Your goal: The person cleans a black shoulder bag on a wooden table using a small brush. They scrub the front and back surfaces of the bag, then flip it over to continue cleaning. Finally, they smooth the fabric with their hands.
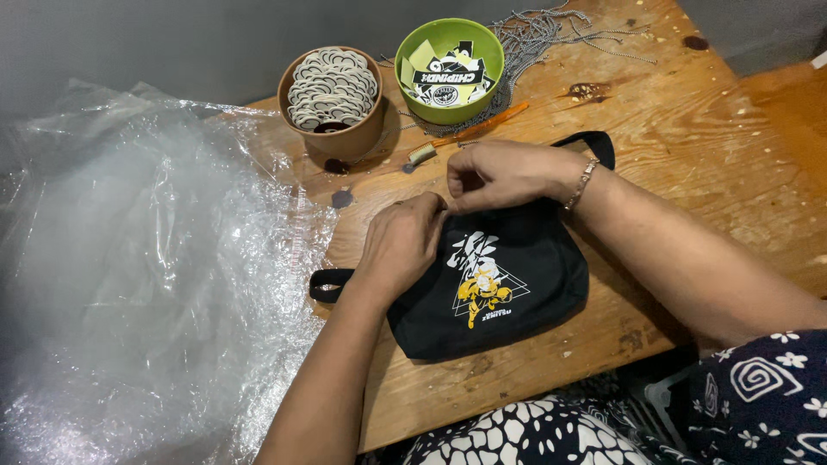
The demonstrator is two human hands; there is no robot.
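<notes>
A small black pouch bag (508, 297) with a white and yellow print lies on the wooden table (689, 138). My left hand (401, 241) rests on the bag's upper left corner with its fingers curled. My right hand (504, 175), with a bracelet on the wrist, pinches at the bag's top edge, close to the left hand's fingertips. What the fingers pinch is too small to make out. The bag's black strap loops (332, 284) stick out at the left and behind my right wrist.
A brown bowl (332, 99) of round white tags and a green bowl (450, 69) of printed tags stand at the back. An orange-handled tool (469, 133) lies before them, ball chains (538, 39) behind. Crumpled clear plastic sheeting (146, 275) covers the left.
</notes>
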